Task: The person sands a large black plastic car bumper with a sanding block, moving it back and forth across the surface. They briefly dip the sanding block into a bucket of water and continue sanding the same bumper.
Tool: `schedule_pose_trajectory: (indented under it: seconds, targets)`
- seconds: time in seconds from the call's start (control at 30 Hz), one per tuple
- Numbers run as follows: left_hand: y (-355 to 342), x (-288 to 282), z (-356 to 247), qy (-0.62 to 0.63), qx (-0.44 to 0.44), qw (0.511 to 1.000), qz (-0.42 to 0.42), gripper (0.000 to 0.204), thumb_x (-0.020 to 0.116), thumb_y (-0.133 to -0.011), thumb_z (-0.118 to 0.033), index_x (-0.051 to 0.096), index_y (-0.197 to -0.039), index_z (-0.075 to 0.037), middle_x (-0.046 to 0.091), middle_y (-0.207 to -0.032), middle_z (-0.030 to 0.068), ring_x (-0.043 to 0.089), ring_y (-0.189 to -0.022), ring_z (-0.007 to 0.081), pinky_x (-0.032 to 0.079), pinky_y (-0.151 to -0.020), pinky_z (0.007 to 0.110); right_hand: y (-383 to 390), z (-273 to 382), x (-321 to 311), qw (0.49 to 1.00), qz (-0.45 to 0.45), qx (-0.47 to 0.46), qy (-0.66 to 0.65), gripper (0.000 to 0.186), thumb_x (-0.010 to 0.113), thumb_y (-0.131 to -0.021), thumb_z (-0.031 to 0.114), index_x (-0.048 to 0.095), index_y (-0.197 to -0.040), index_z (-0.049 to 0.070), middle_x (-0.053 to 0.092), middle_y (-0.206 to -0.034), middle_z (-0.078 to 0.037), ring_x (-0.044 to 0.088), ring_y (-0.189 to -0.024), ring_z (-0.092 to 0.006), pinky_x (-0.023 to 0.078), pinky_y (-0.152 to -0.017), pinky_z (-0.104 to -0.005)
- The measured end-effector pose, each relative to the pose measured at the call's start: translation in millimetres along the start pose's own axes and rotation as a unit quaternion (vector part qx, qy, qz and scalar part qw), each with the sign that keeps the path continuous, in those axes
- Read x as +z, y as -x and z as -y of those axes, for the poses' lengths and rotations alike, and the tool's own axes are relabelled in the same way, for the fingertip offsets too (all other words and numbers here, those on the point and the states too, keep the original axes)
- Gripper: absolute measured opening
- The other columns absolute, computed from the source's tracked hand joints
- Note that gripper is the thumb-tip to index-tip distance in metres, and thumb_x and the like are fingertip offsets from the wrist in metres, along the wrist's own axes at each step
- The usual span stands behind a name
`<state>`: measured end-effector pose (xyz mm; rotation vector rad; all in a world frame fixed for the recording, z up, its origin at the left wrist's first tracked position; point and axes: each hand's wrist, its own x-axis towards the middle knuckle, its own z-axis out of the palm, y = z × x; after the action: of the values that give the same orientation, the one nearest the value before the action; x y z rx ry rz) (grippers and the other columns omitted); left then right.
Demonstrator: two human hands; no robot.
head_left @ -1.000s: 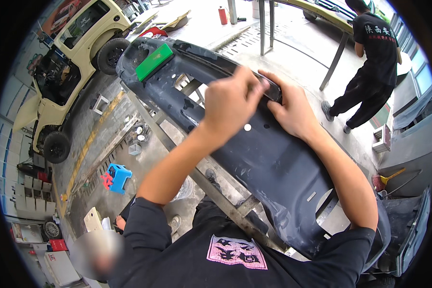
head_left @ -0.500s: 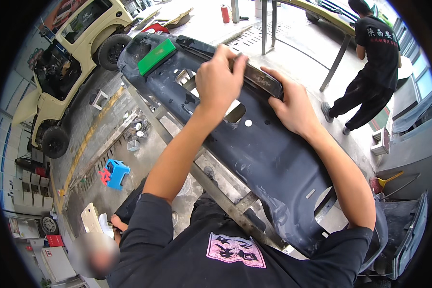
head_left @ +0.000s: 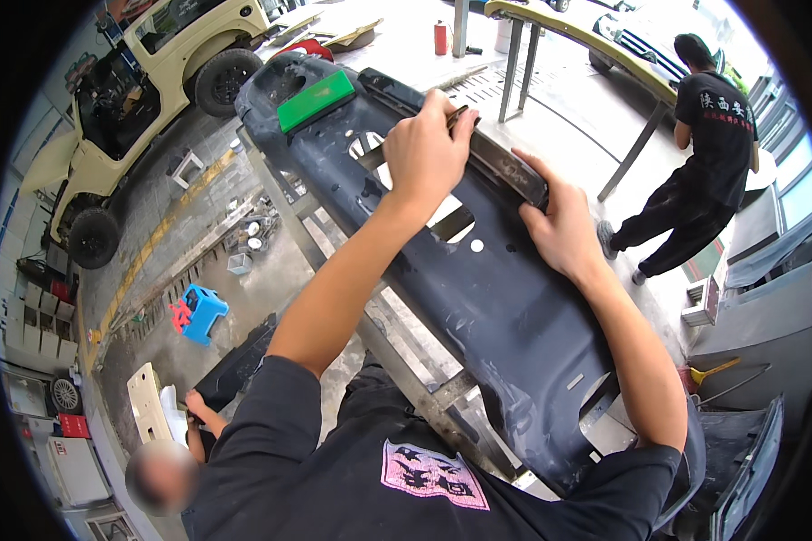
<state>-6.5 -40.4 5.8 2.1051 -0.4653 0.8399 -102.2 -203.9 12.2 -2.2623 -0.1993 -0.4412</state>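
A black car bumper (head_left: 523,298) with scuffed, dusty patches lies across a metal stand (head_left: 397,361) in front of me. Above its far edge I hold a long, narrow dark block (head_left: 512,171) with a worn, shiny side; it looks like a sanding block. My right hand (head_left: 564,225) grips its near right end, thumb below and fingers over the top. At the other end, my left hand (head_left: 419,153) is closed, thumb and forefinger pinching a thin dark edge there. The remaining left fingers curl out of sight. A green long block (head_left: 316,102) rests on the bumper's far left part.
At the right a person in black (head_left: 713,153) stands beside a yellowish panel (head_left: 577,41) on legs. Another person's hand (head_left: 195,403) works low at the left. A blue step stool (head_left: 205,313) stands on the floor; a cream off-road vehicle (head_left: 144,117) is parked far left.
My view has shifted slightly. Both hands still hold the dark block over the bumper; the thin edge at my left thumb now shows more plainly. The green block stays on the bumper.
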Motion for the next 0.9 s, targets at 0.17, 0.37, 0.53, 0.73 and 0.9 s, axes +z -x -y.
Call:
schedule_pose_trajectory:
  seconds: [0.17, 0.37, 0.53, 0.73, 0.9]
  targets:
    - [23, -5, -14, 0.015, 0.071, 0.996, 0.054, 0.03, 0.071, -0.094, -0.034, 0.062, -0.087, -0.006, 0.068, -0.065, 0.0152, 0.07, -0.063, 0.0351, 0.051, -0.053, 0.045, 1, -15, 5, 1.0, -0.015, -0.027, 0.002, 0.067, 0.058, -0.076, -0.002, 0.057, -0.142, 0.007, 0.05, -0.062, -0.015, 0.053, -0.057, -0.021, 0.048, -0.064, -0.035]
    - [30, -8, -23, 0.01, 0.078, 0.992, 0.103, 0.026, 0.07, -0.094, -0.034, 0.06, -0.093, -0.01, 0.07, -0.065, 0.0137, 0.072, -0.063, 0.0336, 0.056, -0.059, 0.046, 1, -21, 9, 0.998, -0.031, -0.051, -0.011, 0.066, 0.058, -0.076, -0.003, 0.058, -0.141, 0.005, 0.052, -0.064, -0.015, 0.053, -0.057, -0.019, 0.048, -0.064, -0.0335]
    - [-13, -5, 12, 0.002, -0.062, 0.997, 0.035, 0.031, 0.067, -0.095, -0.038, 0.059, -0.088, -0.009, 0.068, -0.062, 0.013, 0.07, -0.06, 0.0343, 0.055, -0.059, 0.046, 2, -7, 4, 1.0, -0.005, -0.022, 0.009, 0.066, 0.058, -0.076, -0.003, 0.057, -0.141, 0.004, 0.051, -0.064, -0.013, 0.052, -0.057, -0.0173, 0.047, -0.063, -0.0317]
    - [16, -2, -8, 0.057, 0.016, 0.998, 0.021, 0.029, 0.068, -0.096, -0.031, 0.062, -0.08, -0.008, 0.067, -0.062, 0.0139, 0.071, -0.06, 0.0331, 0.054, -0.056, 0.044, 3, -9, 6, 1.0, -0.008, -0.019, -0.001, 0.066, 0.057, -0.076, -0.003, 0.057, -0.141, 0.004, 0.051, -0.063, -0.012, 0.051, -0.057, -0.0165, 0.047, -0.063, -0.0313]
    - [46, -6, -28, 0.073, 0.104, 0.99, 0.055, 0.026, 0.069, -0.094, -0.032, 0.063, -0.083, -0.01, 0.067, -0.06, 0.0127, 0.071, -0.059, 0.0327, 0.054, -0.057, 0.044, 3, -10, 7, 1.0, -0.01, -0.019, -0.018, 0.063, 0.057, -0.078, -0.004, 0.058, -0.14, 0.004, 0.051, -0.063, -0.012, 0.049, -0.057, -0.0157, 0.047, -0.062, -0.0307]
